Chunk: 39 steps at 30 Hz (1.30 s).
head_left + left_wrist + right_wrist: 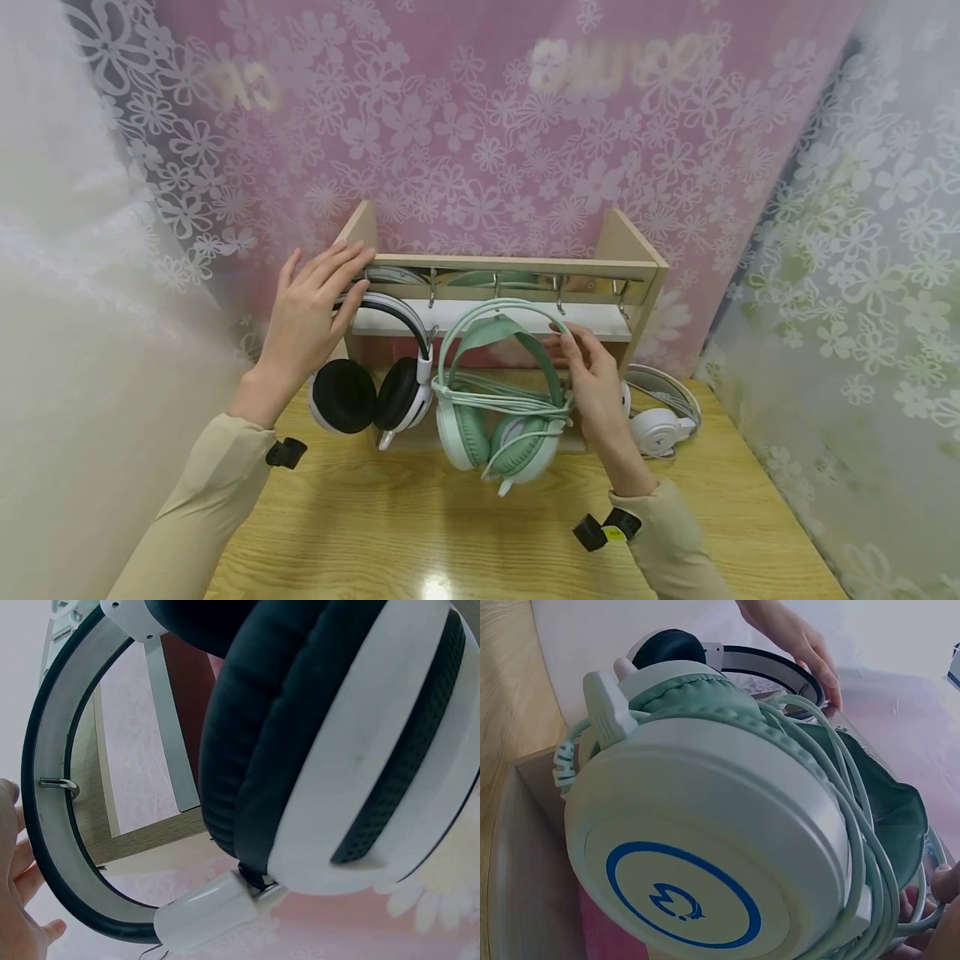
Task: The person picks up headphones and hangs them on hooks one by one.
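My left hand (303, 321) rests with its fingers straight against the top left edge of a wooden rack (517, 260). Just below it, black-and-white headphones (345, 396) hang by their headband; the left wrist view shows a metal hook (60, 784) under that band. My right hand (600, 387) pinches the side of the headband of mint-green headphones (456, 433), in front of the rack's middle. Their cable (502, 403) is wound around them, and both earcups hang downward. Whether this headband touches a hook cannot be told.
Several metal hooks (558, 292) line the rack's front rail. White headphones (660, 429) lie on the wooden table (360, 525) to the right of the rack. A pink floral curtain (480, 133) hangs behind, with pale cloth (862, 333) at the right.
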{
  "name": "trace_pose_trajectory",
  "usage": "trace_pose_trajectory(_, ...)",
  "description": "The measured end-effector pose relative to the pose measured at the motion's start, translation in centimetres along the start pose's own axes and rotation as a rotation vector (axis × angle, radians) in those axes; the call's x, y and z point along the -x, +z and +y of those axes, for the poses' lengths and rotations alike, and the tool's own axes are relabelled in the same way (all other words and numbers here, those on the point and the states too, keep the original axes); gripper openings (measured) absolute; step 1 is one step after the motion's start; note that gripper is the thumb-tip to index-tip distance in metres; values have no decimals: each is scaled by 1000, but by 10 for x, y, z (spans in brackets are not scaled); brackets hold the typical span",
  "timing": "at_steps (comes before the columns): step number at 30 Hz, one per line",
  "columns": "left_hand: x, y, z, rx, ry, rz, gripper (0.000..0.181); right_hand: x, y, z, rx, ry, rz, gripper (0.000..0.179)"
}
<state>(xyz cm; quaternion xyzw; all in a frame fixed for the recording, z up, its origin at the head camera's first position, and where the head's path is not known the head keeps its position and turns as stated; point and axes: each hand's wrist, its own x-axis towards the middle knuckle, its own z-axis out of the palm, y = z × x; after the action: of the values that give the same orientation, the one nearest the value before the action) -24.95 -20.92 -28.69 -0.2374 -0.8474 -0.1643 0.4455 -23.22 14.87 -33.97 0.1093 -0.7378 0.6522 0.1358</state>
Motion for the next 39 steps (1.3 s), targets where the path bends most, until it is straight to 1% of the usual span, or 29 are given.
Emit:
trace_pose_trajectory(9,-1,0,2,6,1,-2,44,-3,2,4,17,10,-10,38)
trace_pose_trajectory(12,-1,0,2,5,1,3,44,-2,2,5,6,1,-18,39)
trace_pose_trajectory(18,-1,-1,2,6,4,7,44,0,1,10,-51,-14,-47,40)
trace_pose_trajectory(25,0,-1,2,8,5,17,43,1,-1,13,-72,-7,-92,41)
trace_pose_trajectory(36,0,-2,2,8,-2,0,43,1,-5,15,-97,20,-89,43)
trace_pose_trajectory(39,1,-1,2,8,-2,-1,43,0,-7,17,-96,15,-85,43)
